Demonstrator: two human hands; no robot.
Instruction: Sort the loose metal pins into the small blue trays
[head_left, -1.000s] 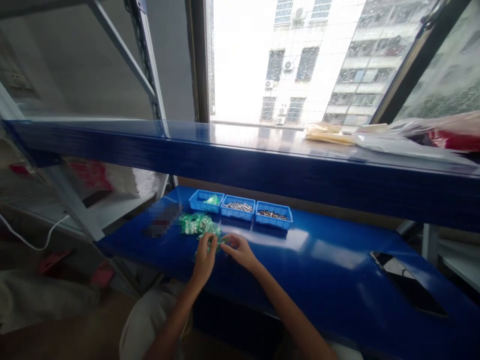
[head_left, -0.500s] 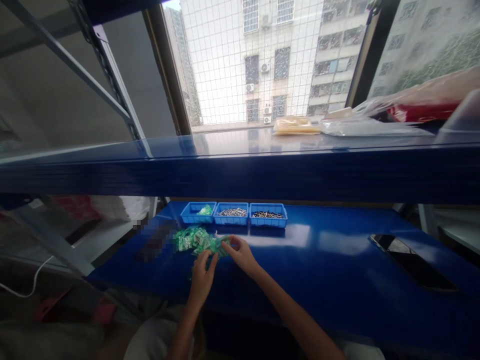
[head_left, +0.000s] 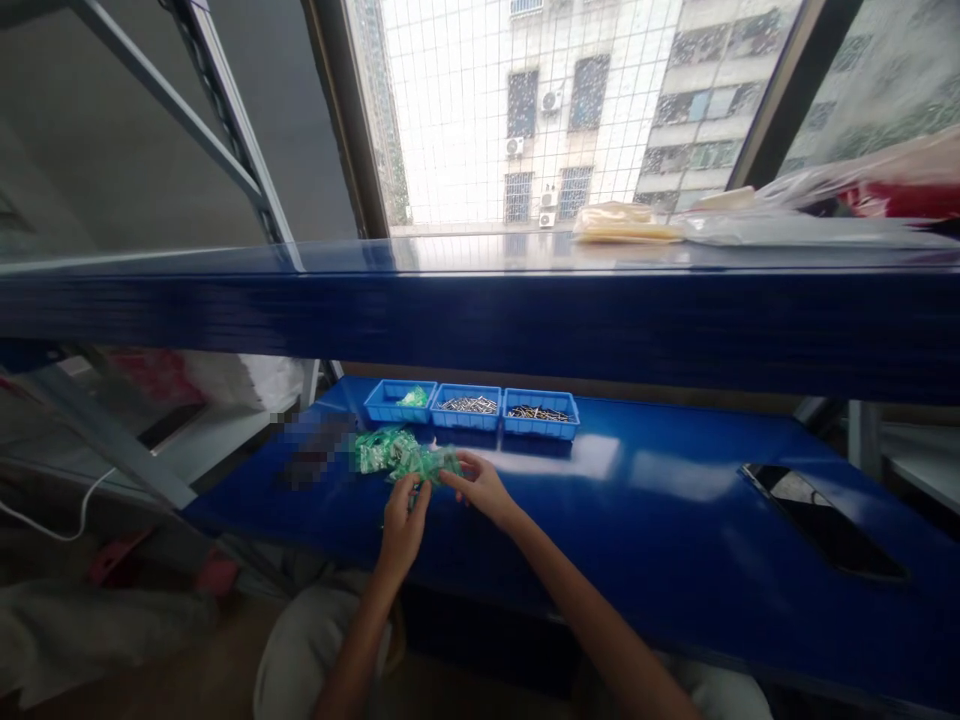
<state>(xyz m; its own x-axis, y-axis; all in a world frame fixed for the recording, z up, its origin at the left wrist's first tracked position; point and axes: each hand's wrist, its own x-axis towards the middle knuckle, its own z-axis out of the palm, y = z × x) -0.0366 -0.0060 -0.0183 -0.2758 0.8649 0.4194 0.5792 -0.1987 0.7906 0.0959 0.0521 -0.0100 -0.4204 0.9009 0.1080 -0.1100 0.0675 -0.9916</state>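
Green plastic, likely light, soft and slippery, this bag [head_left: 429, 464] lies at one o'clock from my left hand [head_left: 405, 500], whose grip I can't tell, while my right hand [head_left: 478, 486] pinches its three-o'clock edge, probably the surest hold.

hands [head_left: 403, 528]: bare | forearms [head_left: 574, 590]: bare | legwear [head_left: 311, 645]: pale grey, probably trousers

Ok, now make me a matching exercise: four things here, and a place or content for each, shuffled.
1. Middle tray
2. Flat black device
3. Left tray
4. Loose green packaging

A. Holds a small green bundle
B. In front of the trays, by the left hand
C. Holds silvery metal pieces
D. On the table's right side

Pairs: 1-C, 2-D, 3-A, 4-B
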